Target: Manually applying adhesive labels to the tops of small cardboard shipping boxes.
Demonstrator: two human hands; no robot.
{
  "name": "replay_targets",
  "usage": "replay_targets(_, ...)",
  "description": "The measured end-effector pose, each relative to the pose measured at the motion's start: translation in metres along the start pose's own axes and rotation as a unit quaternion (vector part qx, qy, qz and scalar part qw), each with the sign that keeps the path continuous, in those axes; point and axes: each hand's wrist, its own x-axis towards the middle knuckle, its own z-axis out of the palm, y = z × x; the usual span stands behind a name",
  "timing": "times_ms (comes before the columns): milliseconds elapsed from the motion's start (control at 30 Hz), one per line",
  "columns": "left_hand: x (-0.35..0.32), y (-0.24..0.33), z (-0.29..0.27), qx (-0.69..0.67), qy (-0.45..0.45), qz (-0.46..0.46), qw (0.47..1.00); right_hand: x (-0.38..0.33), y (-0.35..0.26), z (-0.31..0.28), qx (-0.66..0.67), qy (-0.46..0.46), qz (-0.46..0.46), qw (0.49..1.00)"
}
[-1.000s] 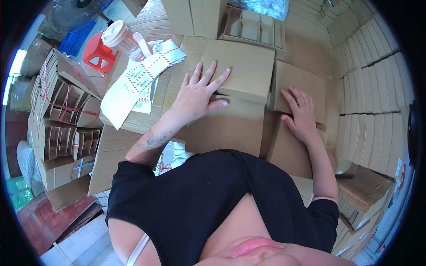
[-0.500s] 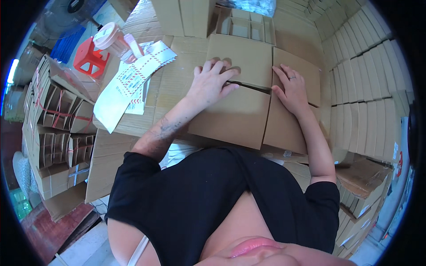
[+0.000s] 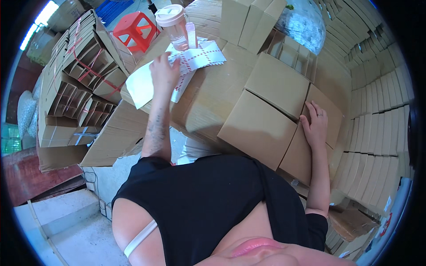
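Observation:
My left hand (image 3: pixel 163 76) is over the printed paper sheets (image 3: pixel 195 57) at the left of the cardboard surface, its thumb apart from its slightly bent fingers. I cannot tell whether it touches the paper. My right hand (image 3: pixel 316 125) lies flat on the brown cardboard flaps at the right, near a gap, with fingers spread. Brown flaps meet here: a near-left one (image 3: pixel 259 128), a far one (image 3: pixel 279 84) and a right one (image 3: pixel 326 111). Beside the sheets stand a lidded clear cup (image 3: pixel 177 33) and a small pale pink object (image 3: pixel 191 36).
Tall folded cartons (image 3: pixel 250 22) stand at the back, beside a divided box (image 3: pixel 290 53) and a plastic-wrapped bundle (image 3: pixel 304 24). Stacked flat cartons (image 3: pixel 377 133) line the right. At left are tied cardboard dividers (image 3: pixel 88 71) and a red stool (image 3: pixel 133 31).
My left hand has left the cardboard flaps and moved left over the paper sheets. My right hand stays on the flaps. The view has swung left.

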Motion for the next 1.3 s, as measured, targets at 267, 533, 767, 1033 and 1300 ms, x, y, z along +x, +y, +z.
replay_targets(267, 0.031, -0.054, 0.009, -0.419, -0.129, -0.295, 0.849, 0.001, -0.002, 0.0, -0.003, -0.004, 0.022, 1.0)
replay_targets(533, 0.033, -0.04, 0.003, -0.373, -0.219, -0.275, 0.859, 0.001, -0.004, -0.002, 0.009, -0.006, 0.026, 1.0)
replay_targets(767, 0.007, -0.003, -0.005, -0.468, -0.285, -0.289, 0.785, 0.003, -0.004, 0.0, 0.012, -0.004, 0.025, 1.0)
replay_targets(1033, -0.002, 0.117, -0.038, -0.611, -0.484, -0.001, 0.626, 0.038, -0.068, -0.053, 0.038, 0.124, -0.155, 0.979)
replay_targets(1300, 0.017, 0.174, 0.017, -0.693, -0.527, 0.101, 0.482, 0.131, -0.117, -0.065, 0.417, -0.112, 0.012, 0.902)
